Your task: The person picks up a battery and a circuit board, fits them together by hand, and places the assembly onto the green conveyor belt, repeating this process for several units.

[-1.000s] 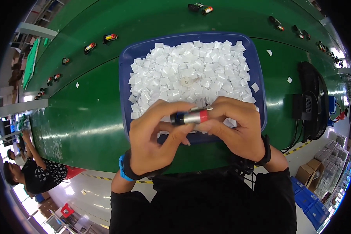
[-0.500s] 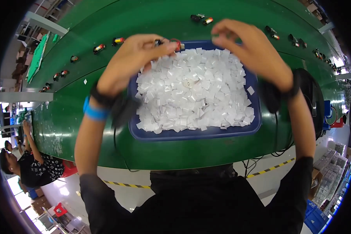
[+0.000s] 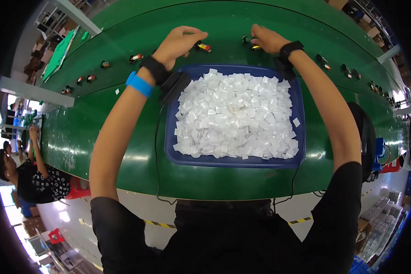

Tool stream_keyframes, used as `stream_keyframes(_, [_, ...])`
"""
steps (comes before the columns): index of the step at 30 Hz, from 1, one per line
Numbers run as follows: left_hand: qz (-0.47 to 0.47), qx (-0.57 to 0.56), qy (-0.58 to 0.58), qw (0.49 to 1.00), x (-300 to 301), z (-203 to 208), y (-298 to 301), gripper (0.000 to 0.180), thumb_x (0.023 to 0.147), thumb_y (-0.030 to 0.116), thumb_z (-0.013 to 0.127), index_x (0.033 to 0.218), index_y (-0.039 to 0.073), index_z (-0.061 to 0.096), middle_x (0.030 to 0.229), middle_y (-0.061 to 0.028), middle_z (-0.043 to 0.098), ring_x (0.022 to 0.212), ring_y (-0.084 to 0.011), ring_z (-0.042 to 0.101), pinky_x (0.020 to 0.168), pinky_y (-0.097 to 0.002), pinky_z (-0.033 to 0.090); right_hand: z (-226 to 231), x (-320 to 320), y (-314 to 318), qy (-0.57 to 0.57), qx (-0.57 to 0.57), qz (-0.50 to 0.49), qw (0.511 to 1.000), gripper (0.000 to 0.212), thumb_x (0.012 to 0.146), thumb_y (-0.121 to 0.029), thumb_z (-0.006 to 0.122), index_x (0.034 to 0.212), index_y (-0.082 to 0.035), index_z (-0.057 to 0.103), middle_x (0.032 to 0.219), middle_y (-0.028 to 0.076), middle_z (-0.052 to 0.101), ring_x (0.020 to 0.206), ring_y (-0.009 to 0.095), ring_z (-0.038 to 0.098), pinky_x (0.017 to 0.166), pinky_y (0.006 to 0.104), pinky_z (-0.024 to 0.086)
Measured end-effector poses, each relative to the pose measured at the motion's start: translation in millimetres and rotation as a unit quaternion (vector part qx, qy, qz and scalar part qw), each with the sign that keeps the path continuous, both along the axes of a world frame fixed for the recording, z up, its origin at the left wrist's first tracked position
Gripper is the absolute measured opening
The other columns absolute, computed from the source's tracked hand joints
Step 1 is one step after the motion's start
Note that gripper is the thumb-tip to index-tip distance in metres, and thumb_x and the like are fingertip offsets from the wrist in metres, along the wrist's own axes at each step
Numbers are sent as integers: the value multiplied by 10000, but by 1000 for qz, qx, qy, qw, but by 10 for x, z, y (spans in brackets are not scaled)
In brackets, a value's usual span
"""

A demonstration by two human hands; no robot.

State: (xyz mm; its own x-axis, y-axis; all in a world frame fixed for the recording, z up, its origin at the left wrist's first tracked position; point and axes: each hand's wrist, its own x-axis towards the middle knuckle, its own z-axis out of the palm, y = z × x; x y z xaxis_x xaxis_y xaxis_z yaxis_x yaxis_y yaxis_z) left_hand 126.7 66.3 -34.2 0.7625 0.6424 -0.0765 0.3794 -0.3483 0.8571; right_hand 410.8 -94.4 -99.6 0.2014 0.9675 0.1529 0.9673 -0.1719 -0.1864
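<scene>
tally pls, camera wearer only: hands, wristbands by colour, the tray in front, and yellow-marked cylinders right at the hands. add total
Hands: 2
Black wristbands: 2
Blue wristband: 1
Blue tray: 1
Yellow-marked cylinders: 2
Total: 8

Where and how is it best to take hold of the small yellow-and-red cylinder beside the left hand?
I would pinch the middle of the yellow-and-red cylinder from above, thumb on its near side, fingers on its far side: it lies on its side on the green surface, its length running roughly left to right, beside the left hand.
</scene>
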Motion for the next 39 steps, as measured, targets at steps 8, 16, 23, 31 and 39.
stream_keyframes(8, [-129, -167, -114, 971, -715, 384, -1093, 502, 965, 454, 611, 1148, -13, 583, 889, -89, 687, 698, -103, 601, 505, -245, 474, 1064, -1653, -1071, 31, 190, 103, 976, 109, 824, -58, 730, 873, -18, 641, 811, 98, 641, 732, 242, 650, 625, 315, 496])
stream_keyframes(16, [-223, -362, 4, 905, -1038, 294, -1769, 331, 1021, 309, 549, 1115, -8, 541, 886, -114, 684, 653, -109, 629, 474, -232, 481, 824, -2365, -1797, 23, 269, 85, 959, 209, 703, -32, 705, 907, -74, 723, 881, 19, 696, 656, 163, 654, 516, 276, 499])
stream_keyframes(23, [-214, -308, -65, 925, -1151, 98, -1796, 273, 959, 104, 641, 1173, -28, 534, 1005, -117, 680, 772, -114, 645, 526, -230, 529, 846, -2377, -1866, 122, 266, 84, 953, 201, 712, 15, 781, 905, -30, 746, 897, 87, 718, 727, 202, 701, 594, 249, 540])
stream_keyframes(31, [-175, -335, -90, 921, -1157, 166, -1853, 313, 936, 31, 639, 1229, -18, 539, 1219, -117, 599, 933, -118, 628, 630, -251, 574, 816, -2445, -1869, 273, 236, 49, 931, 237, 730, 37, 793, 949, -28, 728, 976, 112, 705, 703, 188, 696, 591, 246, 536])
stream_keyframes(39, [-174, -166, -93, 966, -1143, 96, -1962, 256, 922, 96, 698, 1144, 41, 582, 926, -62, 661, 791, -110, 641, 591, -247, 520, 678, -2459, -1925, 429, 162, -30, 888, 242, 771, 74, 768, 974, -10, 665, 941, 106, 690, 703, 161, 680, 583, 233, 519])
